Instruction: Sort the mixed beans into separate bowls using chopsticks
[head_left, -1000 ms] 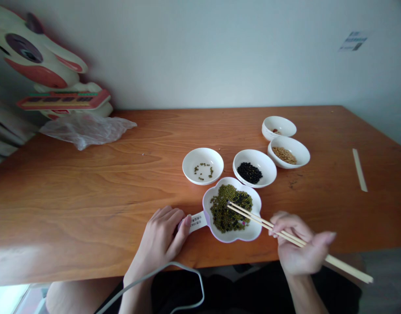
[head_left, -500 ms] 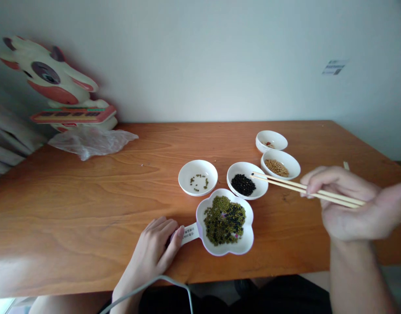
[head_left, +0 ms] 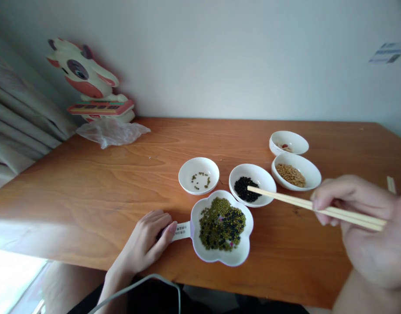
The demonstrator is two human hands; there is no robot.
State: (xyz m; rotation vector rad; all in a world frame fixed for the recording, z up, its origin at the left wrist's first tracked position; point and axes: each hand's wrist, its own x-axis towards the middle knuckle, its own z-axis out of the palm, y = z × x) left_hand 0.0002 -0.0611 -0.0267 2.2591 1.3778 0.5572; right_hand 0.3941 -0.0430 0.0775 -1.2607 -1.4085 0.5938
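My left hand point(head_left: 151, 237) is closed around the handle of a white flower-shaped scoop point(head_left: 242, 257) that rests on the table. Green and black beans point(head_left: 221, 224) lie mixed inside the scoop. In my right hand point(head_left: 360, 218) is a pair of chopsticks point(head_left: 295, 200), their tips together over the black beans point(head_left: 242, 185) in a white bowl point(head_left: 264, 176) just behind the scoop. Whether the tips hold a bean, I cannot tell. A second white bowl point(head_left: 187, 168), left of the black beans, contains some green beans point(head_left: 205, 181).
Yellow beans point(head_left: 290, 174) fill part of a bowl point(head_left: 313, 172) at the right, with another bowl point(head_left: 300, 141) behind it. A cow-shaped toy keyboard point(head_left: 98, 104) and a crumpled plastic bag point(head_left: 113, 132) stand back left. A cable point(head_left: 144, 279) crosses near my left forearm.
The chopstick tips have come together and down over the black beans, and the black bean seen at a tip is no longer visible there. My view has shifted; my left hand keeps its hold.
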